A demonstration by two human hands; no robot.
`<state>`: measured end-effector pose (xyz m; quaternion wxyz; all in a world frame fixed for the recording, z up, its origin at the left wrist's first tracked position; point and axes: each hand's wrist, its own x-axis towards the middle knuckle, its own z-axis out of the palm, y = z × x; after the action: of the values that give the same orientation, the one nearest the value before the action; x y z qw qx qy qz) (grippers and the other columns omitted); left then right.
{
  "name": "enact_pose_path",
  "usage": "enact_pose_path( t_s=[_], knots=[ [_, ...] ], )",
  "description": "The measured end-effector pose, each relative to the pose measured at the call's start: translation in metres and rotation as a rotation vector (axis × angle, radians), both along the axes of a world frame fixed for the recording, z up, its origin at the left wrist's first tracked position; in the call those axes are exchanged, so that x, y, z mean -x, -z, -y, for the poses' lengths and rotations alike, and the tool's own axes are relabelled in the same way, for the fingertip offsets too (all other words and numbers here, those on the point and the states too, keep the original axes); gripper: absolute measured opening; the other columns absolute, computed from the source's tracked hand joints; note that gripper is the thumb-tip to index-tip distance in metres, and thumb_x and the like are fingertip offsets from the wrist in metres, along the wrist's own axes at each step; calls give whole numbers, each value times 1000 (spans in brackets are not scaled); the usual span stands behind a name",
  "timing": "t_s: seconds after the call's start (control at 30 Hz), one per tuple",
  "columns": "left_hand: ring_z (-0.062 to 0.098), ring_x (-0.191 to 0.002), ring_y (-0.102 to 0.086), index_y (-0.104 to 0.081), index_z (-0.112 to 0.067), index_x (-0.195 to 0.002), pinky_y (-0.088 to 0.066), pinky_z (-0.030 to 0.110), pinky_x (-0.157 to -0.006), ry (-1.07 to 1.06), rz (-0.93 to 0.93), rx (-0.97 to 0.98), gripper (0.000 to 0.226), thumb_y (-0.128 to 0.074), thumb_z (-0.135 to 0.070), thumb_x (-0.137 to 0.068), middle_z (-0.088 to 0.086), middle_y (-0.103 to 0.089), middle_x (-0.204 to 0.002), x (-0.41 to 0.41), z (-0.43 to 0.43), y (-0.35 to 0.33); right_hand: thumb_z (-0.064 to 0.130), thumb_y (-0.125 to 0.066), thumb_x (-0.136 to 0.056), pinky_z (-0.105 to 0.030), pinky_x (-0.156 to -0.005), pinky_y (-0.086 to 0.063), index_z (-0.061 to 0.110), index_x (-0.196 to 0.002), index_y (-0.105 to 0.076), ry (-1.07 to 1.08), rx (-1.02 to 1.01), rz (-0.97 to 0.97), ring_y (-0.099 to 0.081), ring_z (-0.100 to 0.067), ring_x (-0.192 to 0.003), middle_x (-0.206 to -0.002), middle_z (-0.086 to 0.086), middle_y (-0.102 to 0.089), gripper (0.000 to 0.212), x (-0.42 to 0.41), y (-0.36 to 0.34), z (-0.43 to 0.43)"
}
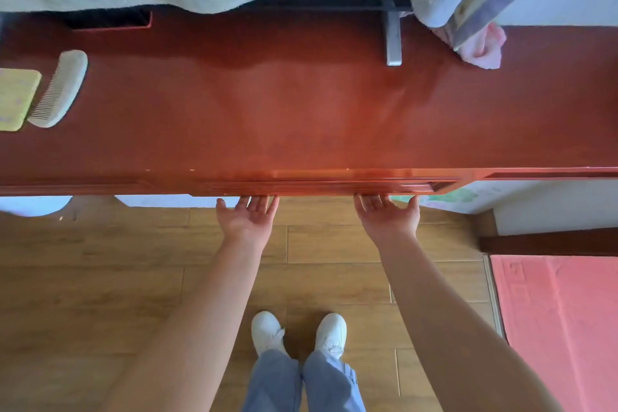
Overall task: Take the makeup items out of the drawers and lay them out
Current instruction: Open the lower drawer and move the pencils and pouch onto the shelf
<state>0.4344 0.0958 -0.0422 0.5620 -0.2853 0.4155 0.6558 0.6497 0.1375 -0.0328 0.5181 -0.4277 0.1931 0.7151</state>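
while palms face up, hands (317, 216) touch drawer (321, 186).

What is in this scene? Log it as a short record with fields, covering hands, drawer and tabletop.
left hand: palm up, fingertips hooked under the drawer front, holding nothing else
right hand: palm up, fingertips under the same drawer front
drawer: barely out from the table edge, contents not visible
tabletop: red-brown wood
comb: lying far left on the tabletop
yellow pad: beside the comb
pink cloth: back right
makeup items: none visible
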Motion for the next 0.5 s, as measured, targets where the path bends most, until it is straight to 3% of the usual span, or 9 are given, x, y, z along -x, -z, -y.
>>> enact_pose_path(
  t_s=[0.13, 0.33, 0.5],
  knots=[
    [26, -139, -30, -27, -10, -146, -27, 48, -111, -11, -9, 47, 66, -28, -53, -96, 12, -30, -151, -4, 8, -2, 63, -28, -90, -42, -91, -38, 10, -90, -54, -14, 14, -9, -53, -23, -105, -102, -8, -59, 59, -5, 1, 11],
    [29, -140, -30, -27, -11, -146, -22, 48, -113, -4, 4, 113, 66, -25, -54, -96, 15, -29, -152, -13, 54, -9, 64, -27, -90, -41, -94, -36, 10, -105, -55, -29, 76, -5, -48, -25, -119, -113, -9, -58, 62, -16, 2, 55],
    [29, -142, -23, -20, -12, -149, -19, 46, -115, 28, 10, 182, 67, -23, -53, -97, 14, -22, -155, -21, 94, -13, 63, -26, -90, -41, -95, -35, 10, -104, -55, -32, 123, -17, -45, -23, -122, -110, -9, -57, 62, -24, -4, 98]
  ],
)
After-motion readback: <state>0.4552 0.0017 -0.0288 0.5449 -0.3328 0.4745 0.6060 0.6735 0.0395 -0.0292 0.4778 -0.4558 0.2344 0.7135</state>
